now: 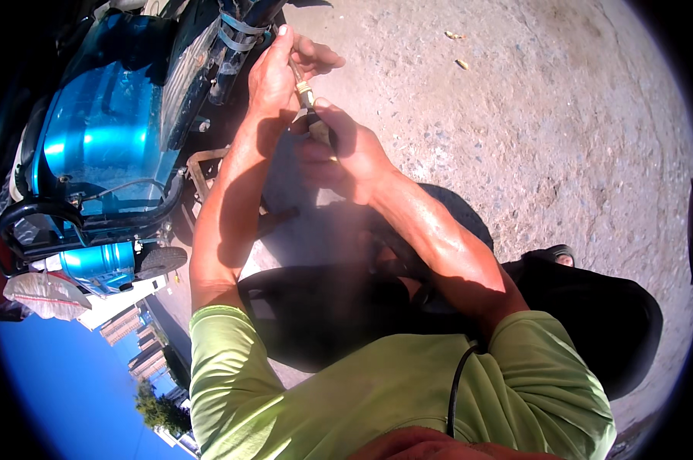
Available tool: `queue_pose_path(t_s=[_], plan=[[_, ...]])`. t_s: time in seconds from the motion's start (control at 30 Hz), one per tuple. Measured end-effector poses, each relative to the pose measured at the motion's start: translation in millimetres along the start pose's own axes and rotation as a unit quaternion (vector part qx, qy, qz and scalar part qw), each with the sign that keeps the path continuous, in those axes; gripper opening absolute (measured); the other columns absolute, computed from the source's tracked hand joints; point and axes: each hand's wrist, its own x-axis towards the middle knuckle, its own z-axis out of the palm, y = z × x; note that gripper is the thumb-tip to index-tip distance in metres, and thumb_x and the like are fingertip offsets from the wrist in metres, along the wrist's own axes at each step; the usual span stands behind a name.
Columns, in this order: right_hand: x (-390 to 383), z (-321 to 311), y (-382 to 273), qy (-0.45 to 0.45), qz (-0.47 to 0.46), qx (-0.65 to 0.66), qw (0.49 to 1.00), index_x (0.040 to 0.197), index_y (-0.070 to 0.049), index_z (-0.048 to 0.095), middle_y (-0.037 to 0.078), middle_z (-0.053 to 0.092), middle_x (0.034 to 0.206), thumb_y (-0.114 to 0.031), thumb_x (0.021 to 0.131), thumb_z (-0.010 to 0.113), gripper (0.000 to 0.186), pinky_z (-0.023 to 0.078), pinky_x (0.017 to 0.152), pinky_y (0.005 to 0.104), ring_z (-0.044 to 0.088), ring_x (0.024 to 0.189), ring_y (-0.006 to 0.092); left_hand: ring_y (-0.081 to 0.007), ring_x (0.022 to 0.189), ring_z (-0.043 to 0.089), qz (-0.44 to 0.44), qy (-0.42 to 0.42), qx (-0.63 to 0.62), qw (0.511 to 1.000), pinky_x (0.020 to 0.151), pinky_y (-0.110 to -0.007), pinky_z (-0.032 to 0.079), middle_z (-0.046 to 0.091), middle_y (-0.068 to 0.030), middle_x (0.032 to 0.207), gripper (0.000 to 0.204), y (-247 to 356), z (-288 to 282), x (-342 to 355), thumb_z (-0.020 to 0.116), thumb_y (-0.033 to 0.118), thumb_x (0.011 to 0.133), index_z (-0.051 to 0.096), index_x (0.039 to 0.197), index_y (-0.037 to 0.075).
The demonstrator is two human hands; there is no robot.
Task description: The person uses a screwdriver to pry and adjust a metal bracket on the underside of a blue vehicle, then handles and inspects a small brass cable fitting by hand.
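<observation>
My right hand is closed around the handle of a slim screwdriver-like tool. It has a pale banded collar and a thin shaft running up and away from me; its exact kind I cannot make out. Beside that shaft is my left hand, thumb raised and fingers stretched out to the right, apart from the thumb. The shaft passes close to its palm, and its far end is hidden by the hand. Just left of the left hand stands a dark tube with bands wrapped round it, part of a blue vehicle.
On the left, the vehicle's shiny blue panel, black bent tube frame and a wheel stand close to my left arm. A pale sack hangs by them. Rough concrete ground with dry leaves spreads right.
</observation>
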Motion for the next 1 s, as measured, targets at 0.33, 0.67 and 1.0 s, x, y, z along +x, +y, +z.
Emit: queue_pose_path(t_s=[0.33, 0.67, 1.0], plan=[[4, -1, 2, 0.016, -0.013, -0.008, 1.000, 0.107, -0.004, 0.060, 0.001, 0.050, 0.071, -0.041, 0.099, 0.051, 0.038, 0.035, 0.048, 0.0287, 0.042, 0.052, 0.0117, -0.0340, 0.093, 0.070, -0.003, 0.016, 0.042, 0.999, 0.085, -0.040, 0.051, 0.069, -0.0194, 0.091, 0.042, 3, 2, -2, 0.037, 0.039, 0.107, 0.052, 0.086, 0.006], [9, -11, 1, 0.066, -0.086, -0.189, 0.976, 0.108, -0.003, 0.062, 0.004, 0.058, 0.072, -0.039, 0.099, 0.052, 0.039, 0.040, 0.052, 0.0298, 0.049, 0.052, 0.0154, -0.0348, 0.098, 0.069, -0.014, 0.013, 0.036, 0.999, 0.090, -0.044, 0.050, 0.069, -0.0188, 0.095, 0.043, 1, 3, -1, 0.035, 0.040, 0.108, 0.053, 0.089, 0.006], [4, -11, -8, 0.097, -0.049, -0.181, 0.978, 0.093, -0.005, 0.060, 0.001, 0.053, 0.063, -0.034, 0.100, 0.053, 0.030, 0.035, 0.045, 0.0271, 0.050, 0.051, 0.0131, -0.0350, 0.096, 0.069, 0.013, -0.008, 0.057, 0.998, 0.089, -0.044, 0.050, 0.069, -0.0203, 0.094, 0.042, -4, -4, 5, 0.035, 0.039, 0.108, 0.054, 0.089, 0.006]])
